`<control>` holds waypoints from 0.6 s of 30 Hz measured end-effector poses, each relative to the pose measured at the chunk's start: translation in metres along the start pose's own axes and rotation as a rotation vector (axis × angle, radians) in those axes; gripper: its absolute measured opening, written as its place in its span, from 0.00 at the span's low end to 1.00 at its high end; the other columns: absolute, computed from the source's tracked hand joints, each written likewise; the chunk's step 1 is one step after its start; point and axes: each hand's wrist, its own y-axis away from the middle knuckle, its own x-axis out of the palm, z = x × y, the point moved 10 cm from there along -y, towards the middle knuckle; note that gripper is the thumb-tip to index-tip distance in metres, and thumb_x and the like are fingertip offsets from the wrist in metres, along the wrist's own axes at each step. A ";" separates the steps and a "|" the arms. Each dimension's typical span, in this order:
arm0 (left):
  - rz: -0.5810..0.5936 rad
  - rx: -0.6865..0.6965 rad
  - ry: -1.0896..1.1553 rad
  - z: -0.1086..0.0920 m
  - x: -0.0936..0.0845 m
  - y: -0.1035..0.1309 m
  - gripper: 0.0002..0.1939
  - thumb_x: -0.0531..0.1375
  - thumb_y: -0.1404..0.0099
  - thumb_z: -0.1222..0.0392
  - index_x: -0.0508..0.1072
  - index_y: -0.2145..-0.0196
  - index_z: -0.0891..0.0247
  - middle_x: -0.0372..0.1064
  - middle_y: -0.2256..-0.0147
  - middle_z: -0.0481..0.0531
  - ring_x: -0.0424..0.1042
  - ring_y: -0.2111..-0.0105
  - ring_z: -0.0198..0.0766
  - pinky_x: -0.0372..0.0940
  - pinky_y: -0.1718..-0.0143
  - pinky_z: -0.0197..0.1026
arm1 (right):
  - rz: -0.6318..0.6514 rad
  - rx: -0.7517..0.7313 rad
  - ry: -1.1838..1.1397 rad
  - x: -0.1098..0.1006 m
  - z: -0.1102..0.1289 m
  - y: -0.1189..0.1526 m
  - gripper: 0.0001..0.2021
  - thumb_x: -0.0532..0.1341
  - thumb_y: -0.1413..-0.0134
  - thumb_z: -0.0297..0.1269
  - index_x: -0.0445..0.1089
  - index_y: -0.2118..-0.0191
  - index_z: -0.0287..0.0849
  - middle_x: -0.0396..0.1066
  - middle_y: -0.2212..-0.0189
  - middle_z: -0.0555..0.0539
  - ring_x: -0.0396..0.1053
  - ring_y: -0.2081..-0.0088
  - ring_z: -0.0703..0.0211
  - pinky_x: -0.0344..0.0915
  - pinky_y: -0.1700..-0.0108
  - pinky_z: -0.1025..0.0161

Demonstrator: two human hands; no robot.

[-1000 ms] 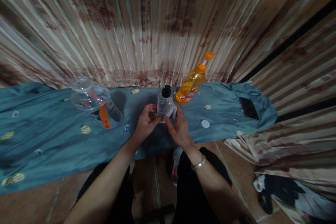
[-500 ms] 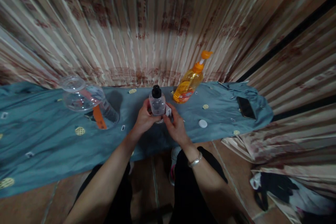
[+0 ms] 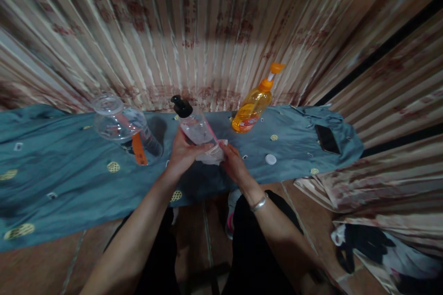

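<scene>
A clear plastic bottle (image 3: 198, 128) with a black pump top (image 3: 181, 107) is tilted to the left above the cloth. My left hand (image 3: 185, 151) is closed round its lower left side. At the bottle's lower end, a thin, crumpled white sheet (image 3: 212, 155) lies against it; whether it is a tissue or a loose label I cannot tell. The fingers of my right hand (image 3: 232, 160) pinch this sheet at its right edge. A pink line runs along the bottle's right side.
An orange pump bottle of yellow liquid (image 3: 252, 108) stands behind my right hand. On the blue cloth (image 3: 86, 193) are a white round cap (image 3: 270, 159), a black phone (image 3: 327, 139) and, to the left, a large clear jug-like container (image 3: 126, 129). Pleated curtains (image 3: 207, 32) hang behind.
The clear bottle has gone from upright to tilted, its black top now leaning left. More of the white sheet shows at its lower end. My left hand has shifted slightly left.
</scene>
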 end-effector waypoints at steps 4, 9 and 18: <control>-0.043 0.038 -0.058 -0.006 -0.012 -0.002 0.37 0.80 0.62 0.57 0.70 0.55 0.57 0.76 0.60 0.48 0.78 0.59 0.47 0.75 0.53 0.52 | 0.035 0.028 0.105 0.005 -0.010 0.001 0.27 0.61 0.42 0.65 0.78 0.61 0.43 0.80 0.72 0.46 0.80 0.65 0.49 0.76 0.61 0.55; -0.107 0.064 -0.147 -0.005 -0.024 -0.004 0.35 0.79 0.62 0.60 0.69 0.57 0.54 0.74 0.59 0.49 0.77 0.55 0.49 0.74 0.53 0.52 | 0.024 -0.030 0.271 -0.005 -0.006 -0.001 0.21 0.63 0.40 0.58 0.77 0.60 0.43 0.80 0.72 0.49 0.80 0.64 0.50 0.76 0.59 0.56; -0.068 0.071 -0.184 0.019 -0.010 -0.010 0.36 0.78 0.59 0.58 0.67 0.54 0.52 0.74 0.55 0.51 0.76 0.52 0.51 0.74 0.51 0.54 | -0.122 -0.483 0.862 0.000 0.040 0.018 0.38 0.71 0.43 0.49 0.64 0.32 0.36 0.68 0.33 0.26 0.65 0.31 0.32 0.60 0.29 0.33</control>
